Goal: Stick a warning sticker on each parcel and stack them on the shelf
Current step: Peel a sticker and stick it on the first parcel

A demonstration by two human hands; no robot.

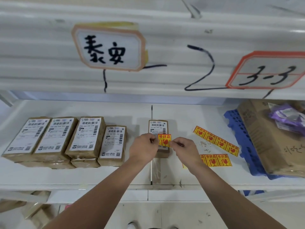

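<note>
A yellow and red warning sticker (164,140) is pinched between my left hand (144,148) and my right hand (184,147), just above a single brown parcel (158,128) with a white shipping label. That parcel lies alone on the white shelf (99,176), partly hidden behind my hands. To the left, several similar brown parcels (66,139) lie side by side, some stacked two high. Two strips of the same warning stickers, a longer strip (216,140) and a shorter strip (216,160), lie on the shelf to the right of my hands.
A blue perforated plastic tray (239,133) at the right carries a large cardboard box (267,139) with a purple packet (287,118) on top. The shelf above hangs low, with handwritten signs (108,47) on its front edge. A lower shelf shows cardboard at bottom left.
</note>
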